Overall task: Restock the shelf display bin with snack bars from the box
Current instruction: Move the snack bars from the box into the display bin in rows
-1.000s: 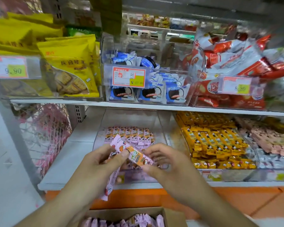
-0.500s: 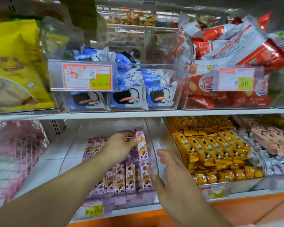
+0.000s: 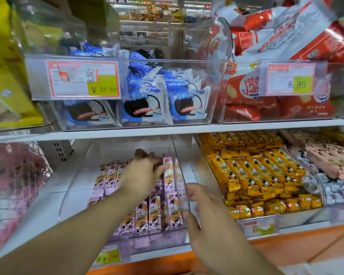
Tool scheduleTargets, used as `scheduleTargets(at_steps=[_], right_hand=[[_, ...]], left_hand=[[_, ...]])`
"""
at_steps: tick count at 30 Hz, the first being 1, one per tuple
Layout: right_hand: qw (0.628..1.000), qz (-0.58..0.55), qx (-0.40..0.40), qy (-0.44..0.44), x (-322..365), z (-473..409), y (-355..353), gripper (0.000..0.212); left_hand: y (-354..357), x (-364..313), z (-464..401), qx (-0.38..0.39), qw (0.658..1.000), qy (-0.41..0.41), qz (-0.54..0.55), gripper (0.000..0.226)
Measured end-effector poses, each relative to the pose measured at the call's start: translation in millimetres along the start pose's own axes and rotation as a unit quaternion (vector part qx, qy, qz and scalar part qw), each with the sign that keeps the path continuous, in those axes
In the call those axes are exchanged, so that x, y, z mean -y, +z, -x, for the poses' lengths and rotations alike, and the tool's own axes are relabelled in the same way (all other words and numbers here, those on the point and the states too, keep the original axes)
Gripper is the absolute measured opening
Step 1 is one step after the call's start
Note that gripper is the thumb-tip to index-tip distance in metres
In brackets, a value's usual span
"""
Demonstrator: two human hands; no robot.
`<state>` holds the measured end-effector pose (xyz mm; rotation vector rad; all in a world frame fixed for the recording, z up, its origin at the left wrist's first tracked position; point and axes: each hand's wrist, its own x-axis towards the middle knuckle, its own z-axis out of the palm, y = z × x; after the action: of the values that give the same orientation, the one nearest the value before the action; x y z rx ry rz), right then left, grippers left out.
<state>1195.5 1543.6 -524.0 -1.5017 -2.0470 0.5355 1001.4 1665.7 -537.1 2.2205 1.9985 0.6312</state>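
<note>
Head view looks down at a white lower shelf [image 3: 48, 187] where a clear plastic display bin [image 3: 180, 187] holds rows of pink-and-orange wrapped snack bars [image 3: 155, 213], packed side by side toward the bin's right wall. The left hand [image 3: 141, 171] reaches deep into the bin, its fingers [image 3: 159, 161] curled over the far end of one upright-lying pink snack bar [image 3: 168, 175] in the rightmost row, touching it at the tips; whether they truly pinch it I cannot tell, as the hand is blurred there. The right hand [image 3: 205, 207] sits outside the bin, just beside its clear right wall, with fingers relaxed and lightly bent against the plastic, holding nothing. To the right, a second clear bin is filled with yellow-wrapped snack bars [image 3: 260, 175], and further right lie brownish and silver packets, too blurred to identify. On the upper white shelf [image 3: 167, 132], a clear bin holds blue-and-white cookie packs [image 3: 145, 104] behind a red-bordered price label [image 3: 83, 78], next to red-and-white snack bags [image 3: 286, 42] with their own price tag [image 3: 290, 78] reading 8.80. Yellow bags [image 3: 6, 76] stand at far left, with a pink mesh item [image 3: 14, 175] below them.
</note>
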Motion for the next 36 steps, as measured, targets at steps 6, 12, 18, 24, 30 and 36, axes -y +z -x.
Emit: scheduleTargets(at_steps=[6,12,18,24,30,36], right_hand=[[1.000,0.000,-0.002,-0.009,2,1,-2,0.047],[1.000,0.001,-0.005,-0.014,2,-1,0,0.046],[1.000,0.001,-0.001,-0.017,0,-3,1,0.048],[1.000,0.006,0.002,-0.018,-1,-2,1,0.049],[1.000,0.006,-0.007,-0.018,0,-1,2,0.048],[1.000,0.003,0.003,-0.004,0,-1,0,0.050]], left_hand=[[-8,4,11,0.010,1.000,0.022,0.015,0.057],[-2,3,9,-0.032,0.998,0.050,-0.016,0.058],[8,4,-4,0.016,0.997,0.049,-0.053,0.045],[5,10,-3,0.039,0.994,0.078,-0.061,0.052],[-5,19,-2,0.101,0.987,0.097,-0.080,0.069],[-2,8,-6,0.116,0.983,0.070,-0.122,0.063]])
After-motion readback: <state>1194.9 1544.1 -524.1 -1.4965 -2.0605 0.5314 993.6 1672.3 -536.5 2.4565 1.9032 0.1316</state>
